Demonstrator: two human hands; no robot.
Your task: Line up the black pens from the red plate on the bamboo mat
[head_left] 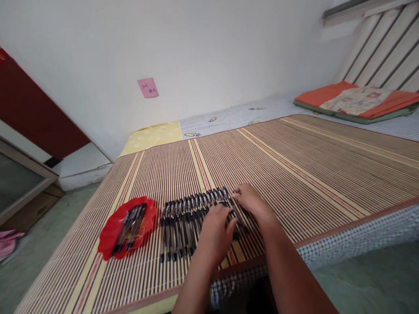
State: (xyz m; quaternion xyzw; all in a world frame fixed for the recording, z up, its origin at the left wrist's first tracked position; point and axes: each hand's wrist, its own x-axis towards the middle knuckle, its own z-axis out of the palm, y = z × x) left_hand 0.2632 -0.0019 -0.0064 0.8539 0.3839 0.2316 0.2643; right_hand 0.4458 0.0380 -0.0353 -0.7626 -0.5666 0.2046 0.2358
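A row of several black-capped pens (178, 226) with clear barrels lies side by side on the striped bamboo mat (157, 170), caps pointing away from me. My left hand (216, 229) rests over the right part of the row, its fingers bent and the thumb apart from them, touching pens there. Beneath it, parts of those pens are hidden. My right hand (250, 198) is at the row's right end, fingers loosely curved beside the last pen's cap, with a small gap between the fingertips. Left of the row, a red scalloped plate (106, 231) holds several similar pens (131, 224).
Folded orange and floral bedding (356, 100) lies at the far right by white slats (386, 48). A patterned sheet (225, 117) runs along the wall behind the mat. A pink note (148, 87) is stuck on the wall. Pink cloth (9, 242) lies at the lower left.
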